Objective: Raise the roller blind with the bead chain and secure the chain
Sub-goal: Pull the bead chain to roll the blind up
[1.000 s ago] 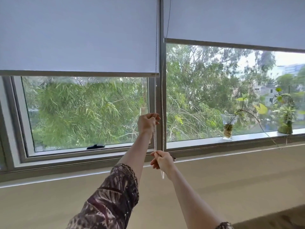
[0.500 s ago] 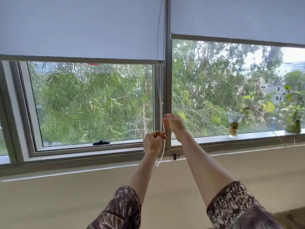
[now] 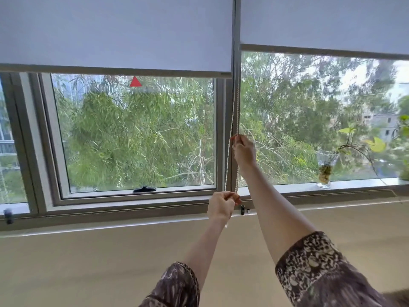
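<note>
The pale grey left roller blind (image 3: 115, 34) hangs about a third of the way down its window, its bottom bar above the glass. A white bead chain (image 3: 231, 120) runs down along the central mullion in two strands. My right hand (image 3: 243, 151) pinches one strand at mid-window height. Lower down, at sill level, my left hand (image 3: 222, 206) is closed on the chain, and a short tail of it hangs below the fist. A small dark chain clip (image 3: 242, 209) is fixed to the frame just right of my left hand.
A second blind (image 3: 321, 21) covers the top of the right window. A glass vase with a plant cutting (image 3: 324, 171) stands on the right sill. A black window handle (image 3: 144, 189) sits on the left sash, and a red triangle sticker (image 3: 135, 82) is on the glass.
The left blind's bottom bar has risen. My left hand went from high on the chain down to the sill; my right hand moved from low to high on the chain.
</note>
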{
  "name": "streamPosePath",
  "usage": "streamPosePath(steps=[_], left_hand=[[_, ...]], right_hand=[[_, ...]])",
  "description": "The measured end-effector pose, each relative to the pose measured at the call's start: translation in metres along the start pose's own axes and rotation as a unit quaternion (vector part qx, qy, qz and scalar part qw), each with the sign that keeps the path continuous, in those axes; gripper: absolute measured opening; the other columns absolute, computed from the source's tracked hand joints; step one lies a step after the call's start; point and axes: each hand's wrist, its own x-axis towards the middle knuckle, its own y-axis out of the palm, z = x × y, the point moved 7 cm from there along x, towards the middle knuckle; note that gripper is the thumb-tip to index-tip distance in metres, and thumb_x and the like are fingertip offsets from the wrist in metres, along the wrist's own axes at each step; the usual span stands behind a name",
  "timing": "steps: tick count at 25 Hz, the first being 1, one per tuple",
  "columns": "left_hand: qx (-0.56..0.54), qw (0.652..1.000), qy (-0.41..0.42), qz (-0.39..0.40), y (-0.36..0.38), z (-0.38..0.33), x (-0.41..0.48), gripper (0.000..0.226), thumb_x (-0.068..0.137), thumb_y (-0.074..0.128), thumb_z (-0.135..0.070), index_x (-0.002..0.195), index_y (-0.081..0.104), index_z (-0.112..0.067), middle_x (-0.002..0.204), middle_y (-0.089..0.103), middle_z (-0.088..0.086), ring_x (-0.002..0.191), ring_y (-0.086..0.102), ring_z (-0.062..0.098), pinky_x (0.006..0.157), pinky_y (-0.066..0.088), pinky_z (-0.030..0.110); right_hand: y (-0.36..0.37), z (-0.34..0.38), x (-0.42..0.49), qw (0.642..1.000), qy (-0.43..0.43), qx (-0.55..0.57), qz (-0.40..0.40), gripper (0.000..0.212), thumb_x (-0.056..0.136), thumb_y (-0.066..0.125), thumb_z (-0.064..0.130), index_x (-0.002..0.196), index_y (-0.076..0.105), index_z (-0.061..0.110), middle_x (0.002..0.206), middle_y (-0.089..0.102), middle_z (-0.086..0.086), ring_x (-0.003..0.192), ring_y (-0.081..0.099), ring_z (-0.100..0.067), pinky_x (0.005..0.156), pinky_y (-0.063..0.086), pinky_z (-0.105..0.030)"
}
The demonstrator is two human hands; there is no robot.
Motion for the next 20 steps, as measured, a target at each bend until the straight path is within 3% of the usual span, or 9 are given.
streamPosePath(steps=[5, 7, 9, 12, 16, 18, 20], left_hand=[[0.042, 0.999, 0.008, 0.001, -0.018, 0.008, 0.011, 0.018, 0.087, 0.067, -0.030, 0.079, 0.079, -0.019, 0.075, 0.077, -0.001, 0.066, 0.063, 0.013, 0.075, 0.054, 0.032], [0.029, 1.000, -0.001, -0.008, -0.029, -0.002, 0.018, 0.023, 0.089, 0.063, -0.030, 0.083, 0.078, -0.015, 0.070, 0.070, 0.001, 0.061, 0.058, 0.012, 0.067, 0.049, 0.026], [-0.019, 1.000, 0.002, -0.021, -0.039, -0.024, 0.023, 0.024, 0.094, 0.058, -0.029, 0.092, 0.077, -0.013, 0.078, 0.071, 0.007, 0.064, 0.058, 0.012, 0.060, 0.043, 0.020], [-0.130, 0.991, 0.018, -0.036, -0.048, -0.070, 0.029, 0.023, 0.096, 0.057, -0.023, 0.102, 0.073, -0.007, 0.100, 0.075, 0.012, 0.090, 0.066, 0.021, 0.073, 0.047, 0.021], [-0.157, 0.986, 0.054, -0.021, -0.048, -0.119, 0.038, 0.025, 0.093, 0.060, -0.024, 0.107, 0.071, -0.006, 0.104, 0.074, 0.009, 0.090, 0.065, 0.015, 0.071, 0.041, 0.014], [-0.151, 0.986, 0.064, -0.018, -0.044, -0.133, 0.045, 0.029, 0.092, 0.061, -0.024, 0.111, 0.070, -0.004, 0.112, 0.073, 0.011, 0.099, 0.065, 0.016, 0.084, 0.042, 0.019], [-0.152, 0.986, 0.060, -0.019, -0.039, -0.140, 0.051, 0.030, 0.092, 0.062, -0.021, 0.115, 0.069, -0.004, 0.113, 0.072, 0.010, 0.098, 0.065, 0.014, 0.083, 0.046, 0.017]], right_hand=[[0.000, -0.015, -0.014, 0.999, -0.010, -0.032, 0.012, 0.022, 0.099, 0.041, 0.011, 0.096, 0.062, 0.005, 0.067, 0.052, 0.000, 0.050, 0.036, -0.007, 0.036, 0.024, -0.010], [0.002, -0.026, -0.022, 0.999, -0.009, -0.045, 0.017, 0.023, 0.099, 0.040, 0.011, 0.095, 0.062, 0.003, 0.067, 0.052, -0.001, 0.051, 0.036, -0.007, 0.040, 0.026, -0.011], [0.003, -0.039, -0.029, 0.998, -0.001, -0.049, 0.029, 0.024, 0.099, 0.040, 0.011, 0.094, 0.062, 0.001, 0.069, 0.052, -0.003, 0.055, 0.039, -0.010, 0.048, 0.031, -0.015], [0.004, -0.062, -0.038, 0.997, 0.018, -0.062, 0.041, 0.025, 0.099, 0.041, 0.010, 0.093, 0.063, 0.001, 0.075, 0.057, -0.008, 0.061, 0.045, -0.012, 0.056, 0.037, -0.022], [0.001, -0.086, -0.052, 0.997, 0.011, -0.068, 0.047, 0.025, 0.096, 0.045, 0.008, 0.079, 0.064, 0.005, 0.058, 0.049, 0.002, 0.051, 0.038, -0.008, 0.044, 0.027, -0.015], [0.000, -0.099, -0.060, 0.995, 0.025, -0.078, 0.055, 0.026, 0.096, 0.046, 0.012, 0.077, 0.063, 0.006, 0.057, 0.048, 0.004, 0.048, 0.036, -0.007, 0.041, 0.024, -0.015], [-0.002, -0.112, -0.067, 0.994, 0.044, -0.084, 0.057, 0.026, 0.096, 0.047, 0.013, 0.079, 0.064, 0.006, 0.058, 0.049, 0.004, 0.050, 0.038, -0.006, 0.043, 0.025, -0.014]])
